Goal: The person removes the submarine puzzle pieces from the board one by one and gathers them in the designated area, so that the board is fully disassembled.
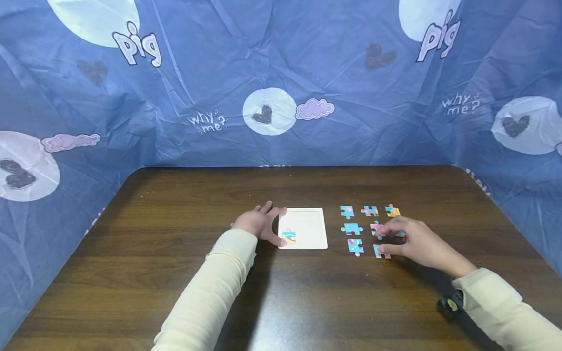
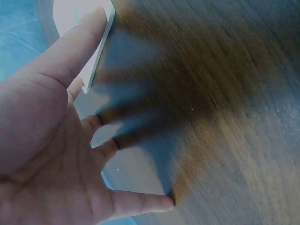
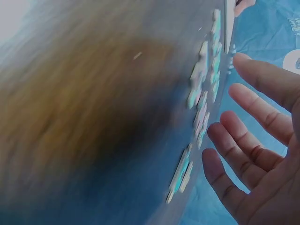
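Note:
In the head view a white square puzzle tray (image 1: 311,223) lies on the table, with one jigsaw piece (image 1: 289,238) in its lower left corner. My left hand (image 1: 260,224) spans the tray's left edge, thumb and forefinger touching it at the two corners. The left wrist view shows that thumb (image 2: 86,40) straight on the tray and the other fingers spread. Over the loose jigsaw pieces (image 1: 352,229) to the right hovers my right hand (image 1: 414,241), fingers loosely bent and apart. It partly hides a pink piece (image 1: 375,228) and a lower piece (image 1: 380,251). In the right wrist view nothing sits between the right fingers (image 3: 253,105).
The loose pieces lie in rough rows right of the tray, including an orange one (image 1: 392,210) at the back. A brown wooden table (image 1: 298,302) carries everything. Blue printed cloth (image 1: 281,58) hangs behind and at both sides. A dark wrist device (image 1: 450,306) sits at the right cuff.

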`<state>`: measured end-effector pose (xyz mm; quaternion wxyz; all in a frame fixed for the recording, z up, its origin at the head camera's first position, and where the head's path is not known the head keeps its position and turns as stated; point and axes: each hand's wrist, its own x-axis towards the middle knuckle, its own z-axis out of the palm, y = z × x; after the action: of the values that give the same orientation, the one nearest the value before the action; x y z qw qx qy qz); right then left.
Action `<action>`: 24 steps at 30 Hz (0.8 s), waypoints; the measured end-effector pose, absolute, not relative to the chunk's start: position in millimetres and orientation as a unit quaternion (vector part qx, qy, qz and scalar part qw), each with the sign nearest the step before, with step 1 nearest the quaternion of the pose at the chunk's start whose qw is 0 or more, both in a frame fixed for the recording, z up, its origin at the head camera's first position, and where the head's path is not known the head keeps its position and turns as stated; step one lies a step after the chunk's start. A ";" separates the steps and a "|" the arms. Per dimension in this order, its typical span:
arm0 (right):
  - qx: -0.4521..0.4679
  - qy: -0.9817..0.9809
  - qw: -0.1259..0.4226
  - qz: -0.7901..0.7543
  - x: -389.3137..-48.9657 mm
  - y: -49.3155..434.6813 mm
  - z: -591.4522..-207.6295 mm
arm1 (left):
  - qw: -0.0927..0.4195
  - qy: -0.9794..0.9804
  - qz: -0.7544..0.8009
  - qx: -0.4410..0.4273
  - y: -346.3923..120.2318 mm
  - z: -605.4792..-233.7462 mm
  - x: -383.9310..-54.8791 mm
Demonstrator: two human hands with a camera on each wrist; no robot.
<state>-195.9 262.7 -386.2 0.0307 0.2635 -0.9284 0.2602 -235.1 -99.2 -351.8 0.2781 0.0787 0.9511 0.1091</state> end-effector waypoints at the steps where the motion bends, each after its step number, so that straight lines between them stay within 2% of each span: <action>1: 0.264 -0.927 0.028 0.265 -196.5 260.0 -385.4 | 0.279 0.951 0.110 0.077 -99.2 -352.1 -235.2; 24: 0.246 -0.914 -0.047 0.320 -214.7 202.5 -369.2 | 0.279 0.951 0.112 0.069 -98.4 -353.7 -235.9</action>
<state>-214.7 202.5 -369.2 -0.0471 0.2458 -0.9139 0.3197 -235.9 -98.4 -353.7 0.2792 0.0694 0.9511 0.1120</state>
